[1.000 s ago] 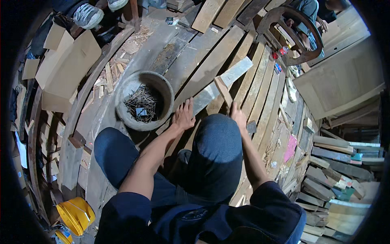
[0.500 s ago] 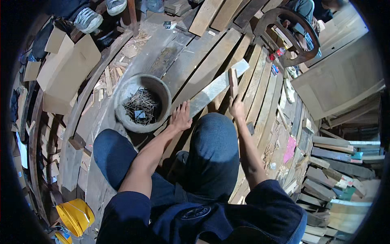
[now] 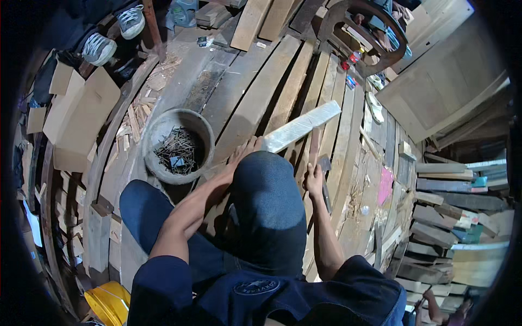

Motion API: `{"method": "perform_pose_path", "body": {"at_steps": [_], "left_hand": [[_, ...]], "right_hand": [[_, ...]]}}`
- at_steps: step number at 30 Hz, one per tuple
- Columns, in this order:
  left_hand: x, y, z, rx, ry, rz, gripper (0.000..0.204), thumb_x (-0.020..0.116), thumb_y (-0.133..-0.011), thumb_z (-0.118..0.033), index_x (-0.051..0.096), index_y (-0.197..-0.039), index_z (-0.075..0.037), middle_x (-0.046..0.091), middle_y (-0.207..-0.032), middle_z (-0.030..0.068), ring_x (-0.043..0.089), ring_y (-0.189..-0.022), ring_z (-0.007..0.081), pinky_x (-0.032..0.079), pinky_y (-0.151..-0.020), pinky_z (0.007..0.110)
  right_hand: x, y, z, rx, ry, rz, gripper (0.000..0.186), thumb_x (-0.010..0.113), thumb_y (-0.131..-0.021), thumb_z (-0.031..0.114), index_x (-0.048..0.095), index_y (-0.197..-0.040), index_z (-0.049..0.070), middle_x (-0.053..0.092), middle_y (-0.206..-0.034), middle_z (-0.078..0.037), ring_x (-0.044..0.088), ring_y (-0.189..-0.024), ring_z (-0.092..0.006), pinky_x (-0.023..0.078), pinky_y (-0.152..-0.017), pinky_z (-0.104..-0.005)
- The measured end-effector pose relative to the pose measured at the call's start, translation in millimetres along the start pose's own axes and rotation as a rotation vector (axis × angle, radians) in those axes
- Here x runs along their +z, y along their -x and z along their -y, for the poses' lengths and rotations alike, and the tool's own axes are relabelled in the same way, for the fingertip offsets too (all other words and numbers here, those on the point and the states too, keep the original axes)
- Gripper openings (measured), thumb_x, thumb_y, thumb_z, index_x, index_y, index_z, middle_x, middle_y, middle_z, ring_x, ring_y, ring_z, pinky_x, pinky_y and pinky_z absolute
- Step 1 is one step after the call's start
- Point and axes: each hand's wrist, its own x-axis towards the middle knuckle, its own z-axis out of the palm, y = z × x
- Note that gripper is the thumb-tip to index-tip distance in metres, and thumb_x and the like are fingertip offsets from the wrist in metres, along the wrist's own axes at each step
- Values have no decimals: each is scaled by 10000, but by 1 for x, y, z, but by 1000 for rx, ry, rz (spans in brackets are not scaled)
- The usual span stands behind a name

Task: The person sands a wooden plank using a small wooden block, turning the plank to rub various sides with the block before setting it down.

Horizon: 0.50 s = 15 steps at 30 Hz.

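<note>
My left hand (image 3: 243, 152) is at the near end of a pale, light-struck wooden board (image 3: 302, 126), its fingers closed on it and partly hidden behind my raised knee. The board slants away to the upper right. In my right hand (image 3: 314, 182) is a short brown wooden stick (image 3: 315, 145), pointing away from me with its far end by the board's underside edge. Beside that hand lies what looks like a hammer (image 3: 325, 163), dark-headed, its handle partly hidden. Left of my left arm stands a grey bucket (image 3: 153, 163) holding many nails (image 3: 178, 146) and a small bluish packet (image 3: 177, 162).
Long planks (image 3: 261, 87) form the surface, with dark gaps between them. An open cardboard box (image 3: 87, 119) and a yellow bucket (image 3: 109, 304) stand left. An oval wooden frame (image 3: 389, 62) is far right. Stacked timber (image 3: 451, 204) lies right. Other people's shoes (image 3: 99, 49) show far left.
The board's far end has swung right and toward me. My right hand has come nearer with the stick, which was over the board and is now beside it. The hammer-like tool shows more.
</note>
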Motion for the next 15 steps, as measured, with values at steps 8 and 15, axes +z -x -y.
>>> {"method": "perform_pose_path", "body": {"at_steps": [8,15], "left_hand": [[34,-5,56,112,-208,-75,550,546,-858,-287,411,-1275,45,508,-1117,213,569,-989,374,464,-839,503],[65,-27,51,194,-214,-202,556,530,-871,-295,410,-1304,32,513,-1142,188,553,-1027,344,429,-887,476]], "right_hand": [[-2,54,40,-104,153,-65,399,547,-946,350,494,-1128,-1,601,-714,-171,604,-590,-261,466,-546,-413],[-40,17,47,-579,661,-6,381,545,-906,271,401,-1114,-13,607,-797,-301,582,-756,-505,464,-665,-563]]}}
